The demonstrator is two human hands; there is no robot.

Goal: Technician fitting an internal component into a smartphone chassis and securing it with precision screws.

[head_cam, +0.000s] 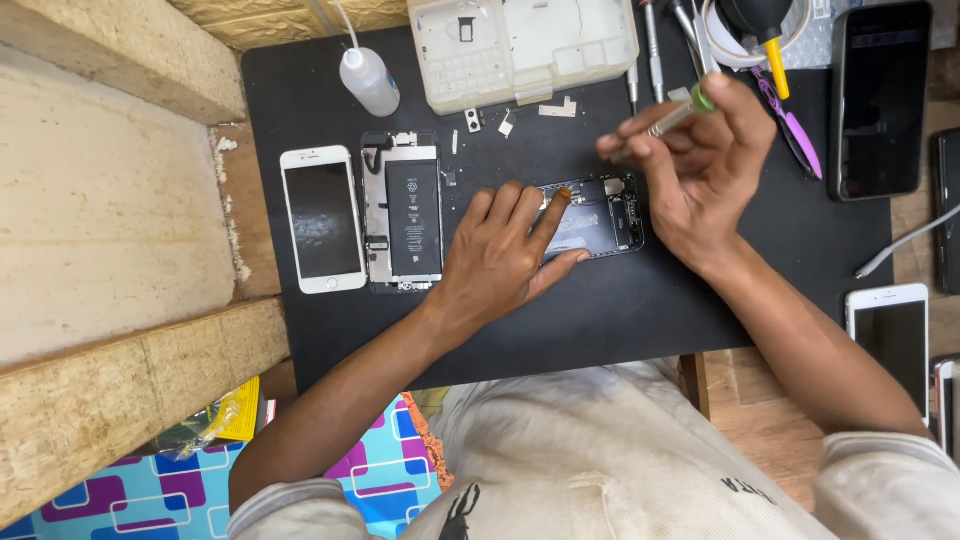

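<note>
An opened phone body (600,215) lies on the black work mat (620,310). My left hand (505,255) rests flat on it, fingers spread, pinning it down. My right hand (700,165) hovers just above and to the right of the phone, pinching a slim screwdriver (672,116) with a green cap; its tip points down-left toward the phone. To the left lie a white phone front (322,220) and an open phone with its black battery showing (403,212).
A small squeeze bottle (368,80) and a white parts tray (520,45) sit at the mat's far edge. Tweezers, a purple pry tool (795,130) and a black dust blower lie at the far right. More phones (880,100) lie right of the mat. A wooden ledge runs along the left.
</note>
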